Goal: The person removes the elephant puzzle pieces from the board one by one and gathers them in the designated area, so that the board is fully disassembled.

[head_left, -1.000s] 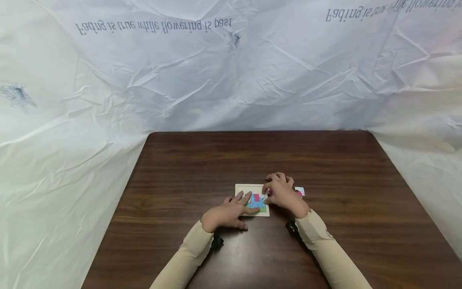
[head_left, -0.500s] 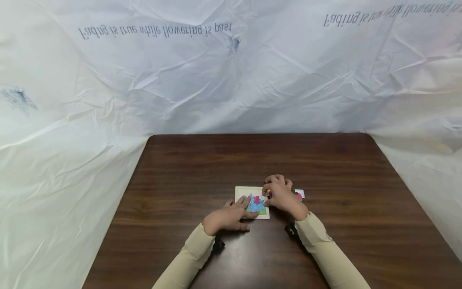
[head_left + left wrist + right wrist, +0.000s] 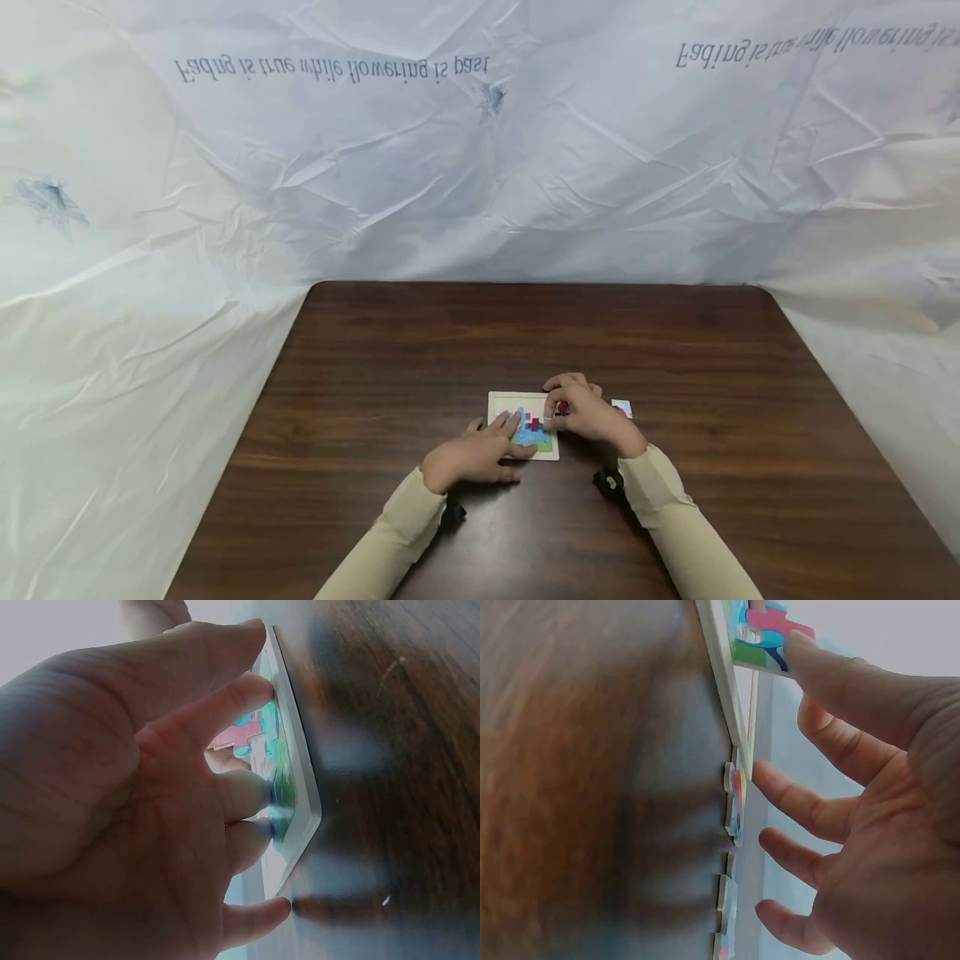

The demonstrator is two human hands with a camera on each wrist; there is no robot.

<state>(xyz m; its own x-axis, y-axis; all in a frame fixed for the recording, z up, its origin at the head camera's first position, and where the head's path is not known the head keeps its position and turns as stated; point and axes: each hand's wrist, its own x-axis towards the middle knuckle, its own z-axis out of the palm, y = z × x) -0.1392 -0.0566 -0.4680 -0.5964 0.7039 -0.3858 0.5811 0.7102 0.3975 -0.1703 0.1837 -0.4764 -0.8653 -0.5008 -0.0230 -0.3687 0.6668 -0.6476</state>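
Note:
A small jigsaw puzzle in a pale frame (image 3: 517,395) lies on the table, partly filled with blue, green and pink pieces. My left hand (image 3: 474,455) is laid over its left side with fingers spread, fingertips on the picture and near border (image 3: 306,776). The thumb and index finger of my right hand (image 3: 591,414) pinch a puzzle piece (image 3: 776,626) with pink, blue and green on it, tilted over the frame's right side. Its other fingers (image 3: 802,802) are spread in the air. Beneath the right hand lies a loose piece (image 3: 736,799).
Another loose puzzle piece (image 3: 622,407) lies right of the right hand. The brown wooden table (image 3: 390,350) stretches out on all sides. A white printed sheet (image 3: 450,183) hangs behind the table's far edge. Both wrists carry small black cameras, such as the right one (image 3: 608,483).
The right hand has shifted slightly at the frame's right edge, and the pink shape in the picture looks different. The left hand stays in place on the puzzle.

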